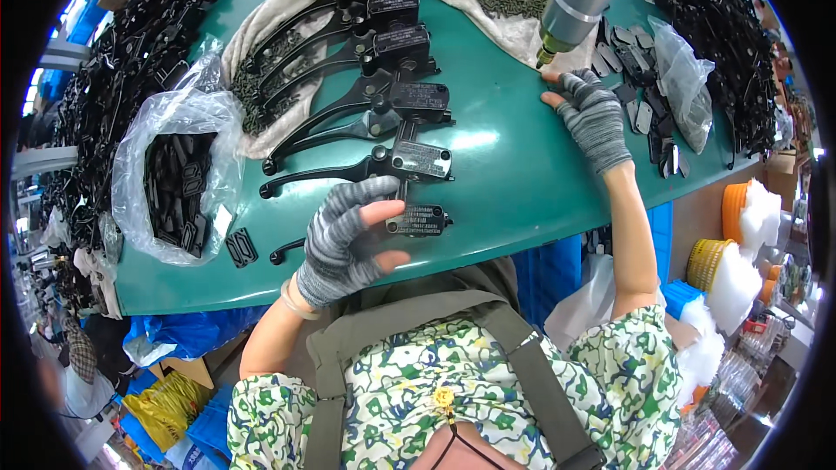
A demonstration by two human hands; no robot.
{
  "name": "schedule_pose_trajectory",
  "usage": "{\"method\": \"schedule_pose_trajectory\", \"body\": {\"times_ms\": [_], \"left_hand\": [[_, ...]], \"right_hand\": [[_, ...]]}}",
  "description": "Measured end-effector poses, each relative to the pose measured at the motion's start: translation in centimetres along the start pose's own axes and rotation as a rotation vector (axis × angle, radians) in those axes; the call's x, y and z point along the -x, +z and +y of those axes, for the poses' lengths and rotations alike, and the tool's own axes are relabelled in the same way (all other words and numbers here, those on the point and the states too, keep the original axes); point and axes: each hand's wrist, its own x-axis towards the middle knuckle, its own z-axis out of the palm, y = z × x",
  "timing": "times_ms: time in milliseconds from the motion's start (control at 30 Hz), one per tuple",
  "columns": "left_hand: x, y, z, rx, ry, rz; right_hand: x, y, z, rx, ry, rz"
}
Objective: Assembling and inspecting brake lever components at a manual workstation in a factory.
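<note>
My left hand [341, 239], in a grey striped fingerless glove, is open above the nearest black brake lever assembly [420, 220]. Its thumb and index finger are apart, and its palm hides part of the lever. More brake lever assemblies [421, 159] with rectangular fluid reservoirs run away from me in a column. My right hand [594, 117], gloved alike, has its fingers curled at the tip of a hanging power screwdriver [570, 10]. Whatever its fingertips pinch beside the bit is too small to make out.
Small screws [514, 5] lie on a pale cloth [461, 2] across the green table [505, 174]. To the left, a clear plastic bag [131, 183] holds black covers, with one loose cover [241, 247] beside it. Flat plates [643, 116] and piled black levers [740, 78] occupy the right.
</note>
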Motion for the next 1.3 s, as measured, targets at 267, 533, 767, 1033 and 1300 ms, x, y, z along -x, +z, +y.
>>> {"method": "schedule_pose_trajectory", "body": {"times_ms": [267,533,767,1033,1300], "left_hand": [[-2.7,-8.3,-2.8,-0.278,-0.138,0.441],[-11.0,-18.1,-10.5,-0.776,-0.34,0.087],[-14.0,-18.3,-16.8,-0.755,-0.511,-0.142],[-14.3,-18.8,-16.9,-0.712,-0.418,-0.222],[-14.5,-18.0,-14.8,-0.925,-0.337,-0.283]], "right_hand": [[-7.2,1.1,-2.3,-0.156,-0.22,0.15],[-13.9,1.6,4.2,0.157,-0.216,-0.062],[-13.8,0.8,-0.7,0.439,-0.105,-0.125],[-14.2,2.4,0.0,-0.006,-0.038,-0.196],[-15.0,0.9,-0.5,0.202,-0.204,-0.172]]}}
